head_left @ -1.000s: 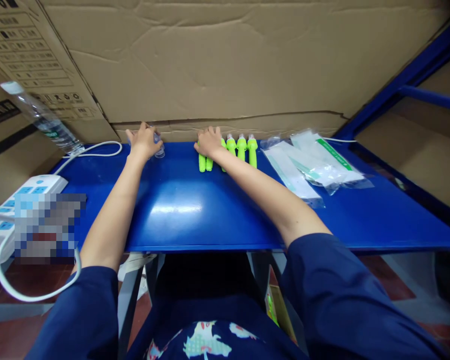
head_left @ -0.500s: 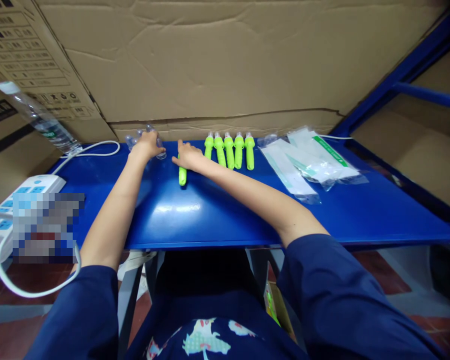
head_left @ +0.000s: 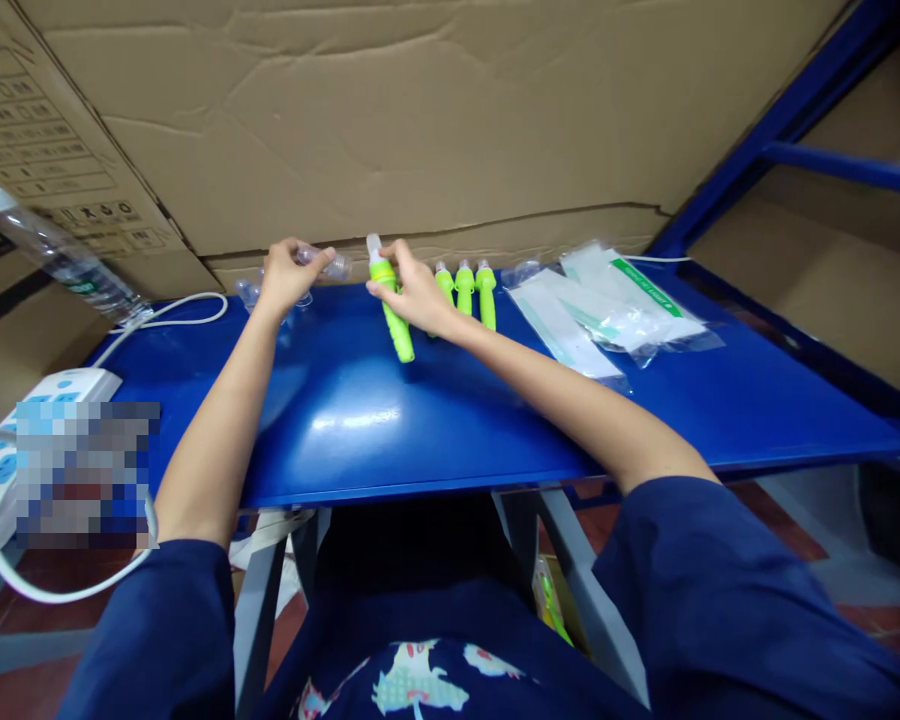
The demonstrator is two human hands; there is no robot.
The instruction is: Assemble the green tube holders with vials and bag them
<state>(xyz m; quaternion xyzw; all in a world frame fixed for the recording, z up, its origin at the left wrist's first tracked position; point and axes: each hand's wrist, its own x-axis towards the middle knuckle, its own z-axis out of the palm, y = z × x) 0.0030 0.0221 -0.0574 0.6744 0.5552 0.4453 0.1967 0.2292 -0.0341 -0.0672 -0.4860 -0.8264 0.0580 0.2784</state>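
Note:
Pinched in my left hand (head_left: 283, 277) is a small clear plastic tube (head_left: 333, 264) with a ridged end pointing right. More clear pieces (head_left: 247, 293) lie by that hand and partly behind it. My right hand (head_left: 418, 292) grips a lime-green handle (head_left: 399, 336), which has a collar and a clear tip pointing up and away. It is tilted, its lower end toward me, and apart from the tube. Just right of this hand, similar green handles (head_left: 487, 298) with clear tips lie in a row, some partly hidden by my hand and wrist.
Clear packets (head_left: 570, 325) with white and green contents lie on the blue table (head_left: 450, 430) at right. To the left are a water bottle (head_left: 82, 275), a white power strip (head_left: 82, 385) with its cable and a pixelated patch. Cardboard (head_left: 450, 130) walls the back.
My left hand has lifted a clear tube from the cluster. My right hand has raised the green handle and shifted it slightly right. The view has turned a little.

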